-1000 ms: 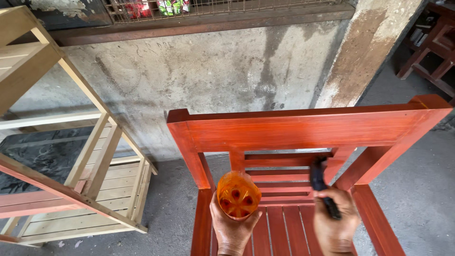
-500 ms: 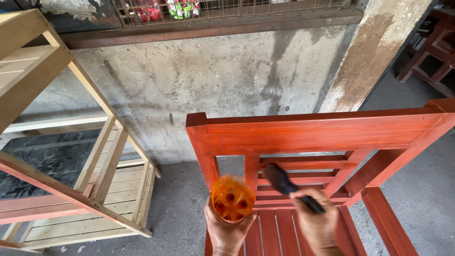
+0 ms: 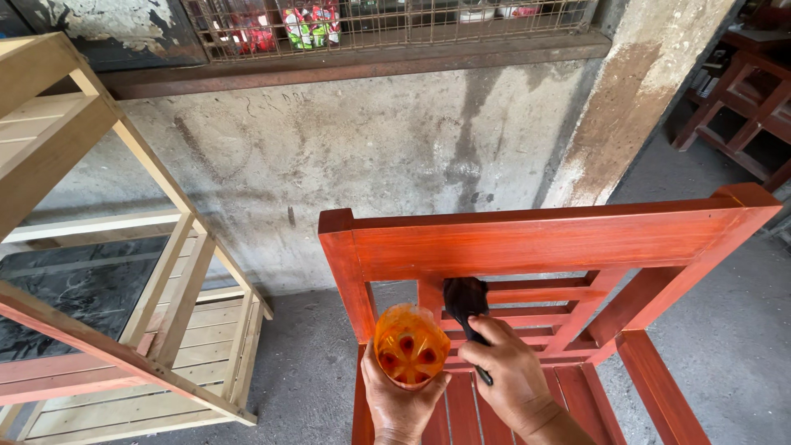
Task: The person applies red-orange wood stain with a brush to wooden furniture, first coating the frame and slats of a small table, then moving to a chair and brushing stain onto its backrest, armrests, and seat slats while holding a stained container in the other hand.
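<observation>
An orange-red stained wooden chair frame (image 3: 544, 243) stands in front of me, its top rail across the middle of the view. My left hand (image 3: 400, 404) grips an orange plastic bottle (image 3: 410, 344), bottom end toward the camera, just below the rail's left end. My right hand (image 3: 507, 371) holds a dark paintbrush (image 3: 466, 305), whose bristles touch an upright slat under the top rail. The two hands are close together, almost touching.
An unpainted wooden shelf frame (image 3: 165, 305) stands at the left on the concrete floor. A stained concrete wall (image 3: 371, 156) with a wire-mesh opening (image 3: 387, 21) is behind the chair. More red-brown wooden furniture (image 3: 746, 103) sits at the far right.
The view has shifted, so the chair sits further right. My right hand swung the brush from the right side toward the left slat, close to the bottle.
</observation>
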Tool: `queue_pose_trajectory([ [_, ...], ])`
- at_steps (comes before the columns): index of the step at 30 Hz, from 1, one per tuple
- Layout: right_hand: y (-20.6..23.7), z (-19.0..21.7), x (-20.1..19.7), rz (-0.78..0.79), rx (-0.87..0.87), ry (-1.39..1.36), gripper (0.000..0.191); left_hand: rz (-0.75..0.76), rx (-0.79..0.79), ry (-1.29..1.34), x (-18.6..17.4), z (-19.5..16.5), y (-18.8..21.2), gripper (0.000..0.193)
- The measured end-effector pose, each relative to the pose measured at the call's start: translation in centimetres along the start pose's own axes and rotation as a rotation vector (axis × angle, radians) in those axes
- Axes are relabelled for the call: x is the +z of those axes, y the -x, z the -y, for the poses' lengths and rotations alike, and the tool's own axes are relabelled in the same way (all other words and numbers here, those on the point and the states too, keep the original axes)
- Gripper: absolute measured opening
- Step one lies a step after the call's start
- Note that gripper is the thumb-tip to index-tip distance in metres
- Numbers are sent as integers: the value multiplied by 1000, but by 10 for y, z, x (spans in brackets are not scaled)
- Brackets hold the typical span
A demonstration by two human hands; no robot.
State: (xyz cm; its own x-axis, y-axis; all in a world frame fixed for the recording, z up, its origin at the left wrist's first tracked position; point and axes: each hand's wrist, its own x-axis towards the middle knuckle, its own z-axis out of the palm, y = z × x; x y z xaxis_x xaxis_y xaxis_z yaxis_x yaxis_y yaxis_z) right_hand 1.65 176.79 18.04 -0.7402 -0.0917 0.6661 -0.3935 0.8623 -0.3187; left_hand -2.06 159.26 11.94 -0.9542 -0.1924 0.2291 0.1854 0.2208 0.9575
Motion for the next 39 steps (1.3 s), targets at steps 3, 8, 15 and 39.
queue_pose_trajectory([
  [3, 9, -8, -9, 72, 216, -24, 21, 1, -4, -22, 2, -1, -1, 115],
  [8, 25, -47, -52, -14, 285, 86, 24, 44, -54, -52, 7, -6, -1, 120],
  [15, 19, -77, -85, 353, 388, 488, 30, 76, -71, -92, 11, -14, 3, 122],
  [39, 19, -69, -56, -51, 295, 101, 23, 75, -156, -97, -11, -37, 9, 122],
])
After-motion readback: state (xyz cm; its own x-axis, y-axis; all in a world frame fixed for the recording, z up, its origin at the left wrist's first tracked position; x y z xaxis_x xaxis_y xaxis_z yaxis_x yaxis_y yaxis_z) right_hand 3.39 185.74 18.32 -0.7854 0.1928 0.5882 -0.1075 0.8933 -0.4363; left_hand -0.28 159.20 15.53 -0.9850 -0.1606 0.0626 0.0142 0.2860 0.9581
